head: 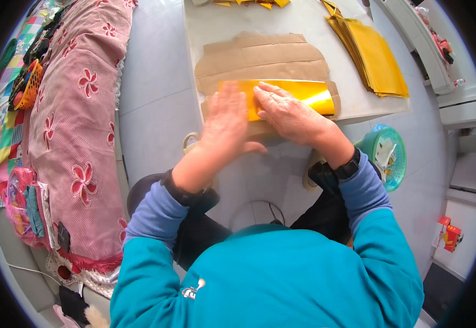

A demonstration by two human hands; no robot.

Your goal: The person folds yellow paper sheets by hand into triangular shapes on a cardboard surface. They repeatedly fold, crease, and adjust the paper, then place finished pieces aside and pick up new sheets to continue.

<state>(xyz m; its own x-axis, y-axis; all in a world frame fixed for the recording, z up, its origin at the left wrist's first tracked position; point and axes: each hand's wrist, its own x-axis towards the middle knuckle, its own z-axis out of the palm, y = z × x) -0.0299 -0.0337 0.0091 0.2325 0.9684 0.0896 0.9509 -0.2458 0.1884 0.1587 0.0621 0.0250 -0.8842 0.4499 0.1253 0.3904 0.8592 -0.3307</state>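
Observation:
A shiny gold foil sheet [322,96], apparently folded or doubled over, lies lengthwise on a torn piece of brown cardboard [262,57]. My left hand [226,117] is flat over the sheet's left end, blurred, with its thumb out to the side; whether it presses or hovers there I cannot tell. On the middle of the sheet rests my right hand [291,115], palm down, its fingertips pointing up and left. Neither hand grips anything. Both hands hide parts of the sheet's lower edge.
Beneath the cardboard is a white table [229,18]. A fanned stack of gold sheets [373,61] lies at its right, and folded gold pieces [268,3] at the far edge. A green basket [400,160] stands below right. At left is a sofa with a pink cover [86,139].

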